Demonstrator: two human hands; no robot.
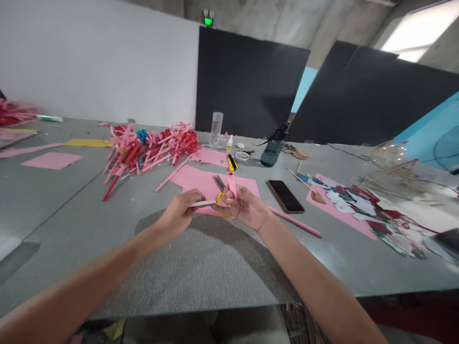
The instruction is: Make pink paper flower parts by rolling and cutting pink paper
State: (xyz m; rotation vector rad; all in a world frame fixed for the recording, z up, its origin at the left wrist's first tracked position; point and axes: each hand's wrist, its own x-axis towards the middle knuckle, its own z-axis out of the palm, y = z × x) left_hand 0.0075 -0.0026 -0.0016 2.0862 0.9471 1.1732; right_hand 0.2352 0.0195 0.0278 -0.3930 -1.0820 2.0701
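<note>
My left hand [183, 206] pinches one end of a narrow white strip [204, 203], which stretches across to my right hand [249, 208]. Whether it is paper or tape I cannot tell. Between the fingers of my right hand a small pink paper roll [231, 181] stands upright, its round open end facing up. Both hands are above the table, close to its middle. Just behind them, scissors [218, 181] with yellow handles rest on pink paper sheets [190, 177]; my right fingers partly hide the handles.
A heap of pink and red paper strips [154, 148] lies back left. Behind my hands are a yellow cutter [232, 163], glue bottle [230, 143], clear cup [216, 129] and dark bottle [274, 149]. To the right lie a phone [286, 196], a pink stick [297, 223] and paper cutouts [358, 205].
</note>
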